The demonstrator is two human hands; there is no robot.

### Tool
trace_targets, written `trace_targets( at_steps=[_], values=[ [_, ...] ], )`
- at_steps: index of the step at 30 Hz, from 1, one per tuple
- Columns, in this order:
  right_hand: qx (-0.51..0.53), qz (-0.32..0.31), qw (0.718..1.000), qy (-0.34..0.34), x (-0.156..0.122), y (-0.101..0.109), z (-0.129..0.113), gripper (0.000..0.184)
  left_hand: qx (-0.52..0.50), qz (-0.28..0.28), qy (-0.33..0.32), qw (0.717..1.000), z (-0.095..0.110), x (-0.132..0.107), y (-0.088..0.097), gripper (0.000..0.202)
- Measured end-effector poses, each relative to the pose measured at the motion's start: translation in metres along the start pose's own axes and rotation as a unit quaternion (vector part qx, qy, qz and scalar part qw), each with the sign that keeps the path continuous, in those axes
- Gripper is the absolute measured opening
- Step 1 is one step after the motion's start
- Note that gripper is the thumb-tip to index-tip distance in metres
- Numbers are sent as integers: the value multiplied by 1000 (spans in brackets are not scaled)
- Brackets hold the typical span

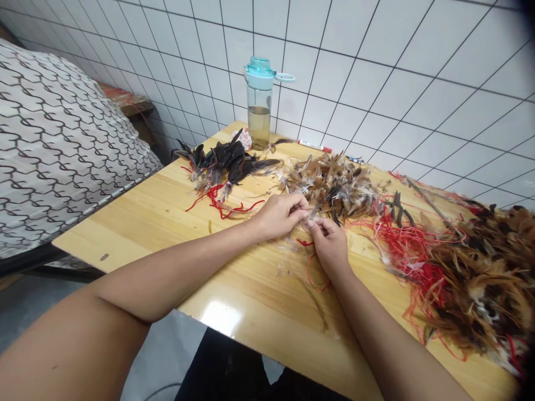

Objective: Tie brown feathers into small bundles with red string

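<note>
My left hand (281, 216) and my right hand (331, 243) meet over the middle of the wooden table (234, 267), fingertips almost touching. Both are closed in a pinch. Whatever lies between the fingers is too small and too covered to make out. A red cord (310, 273) hangs or lies just below my right hand, looping on the tabletop. Right behind my fingers is a pile of brown and white feathers (330, 184). To the left of it lie bundles of black feathers (228, 161) with red cords (219, 203) at their ends.
A water bottle (259, 106) with a turquoise lid stands at the back, near a marker (314, 146). On the right are pliers (399, 210), tangled red strings (401, 245) and a large heap of brown feathers (493, 273). A tiled wall (334, 72) borders the table.
</note>
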State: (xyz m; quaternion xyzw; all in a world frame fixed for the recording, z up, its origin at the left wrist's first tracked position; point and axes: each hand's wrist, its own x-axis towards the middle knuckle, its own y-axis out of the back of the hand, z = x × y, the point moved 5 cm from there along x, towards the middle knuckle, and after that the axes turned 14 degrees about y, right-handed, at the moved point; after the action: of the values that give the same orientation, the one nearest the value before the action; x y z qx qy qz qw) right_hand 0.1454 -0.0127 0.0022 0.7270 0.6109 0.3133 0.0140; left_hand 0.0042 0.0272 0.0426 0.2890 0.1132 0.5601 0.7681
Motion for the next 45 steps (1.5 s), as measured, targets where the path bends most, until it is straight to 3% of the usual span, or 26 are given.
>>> trace_targets(
  at_steps=[9,23,28,32,36,45],
  values=[
    [-11,24,1000,-5,-1,2,3,22,-27,-18,32,999,-5,3,-1,8],
    [-8,-19,1000,17,0,-3,3,21,-29,-22,20,999,-2,-2,-6,6],
    [-40,-33,998,45,1,-2,0,21,-98,-54,38,993,-7,0,-10,9],
    [-62,-45,994,72,2,-2,-2,24,-203,-93,86,971,-16,5,-14,16],
    [-83,-54,991,91,2,-3,-1,24,-234,-151,134,951,-21,6,-23,12],
    [-144,-95,978,118,-3,-9,-1,23,-162,-132,83,974,-24,6,-26,15]
  ],
)
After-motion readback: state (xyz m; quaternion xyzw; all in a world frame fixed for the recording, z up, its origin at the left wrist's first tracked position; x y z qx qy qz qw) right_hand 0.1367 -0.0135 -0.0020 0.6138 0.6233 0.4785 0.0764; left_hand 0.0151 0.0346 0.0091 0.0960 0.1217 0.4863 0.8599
